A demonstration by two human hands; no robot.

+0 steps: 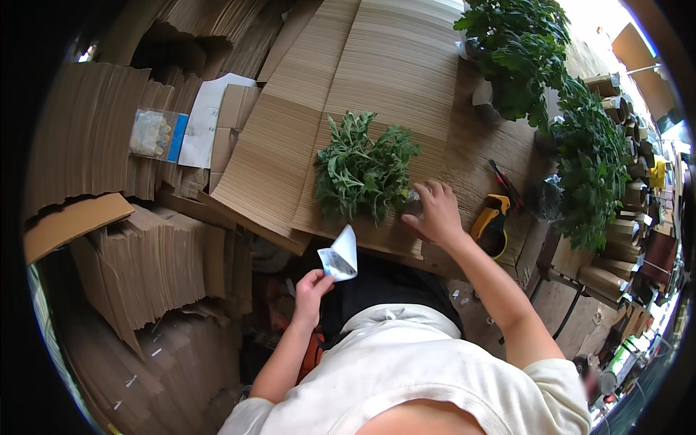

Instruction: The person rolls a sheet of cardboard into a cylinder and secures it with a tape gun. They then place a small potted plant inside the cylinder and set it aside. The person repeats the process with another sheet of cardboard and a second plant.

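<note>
My left hand (313, 293), in front of the table's near edge, pinches a small folded paper label (341, 257), white with a bluish printed patch. On the cardboard a leafy green plant (362, 167) lies with its foliage to the left and its wrapped base to the right. My right hand (437, 212) is closed around that base, where a bit of clear plastic wrapping (415, 203) shows. To its right lie a yellow-and-black tape dispenser (491, 225) and a red-and-black hand tool (505, 181), which looks like pruning shears.
Flat cardboard sheets (391, 65) cover the table. More leafy plants with wrapped bases (591, 156) stand along its right side. Stacks of folded cardboard (87, 130) fill the left, one carrying a clear bag of small pale pieces (152, 133). Cardboard boxes (609, 254) line the far right.
</note>
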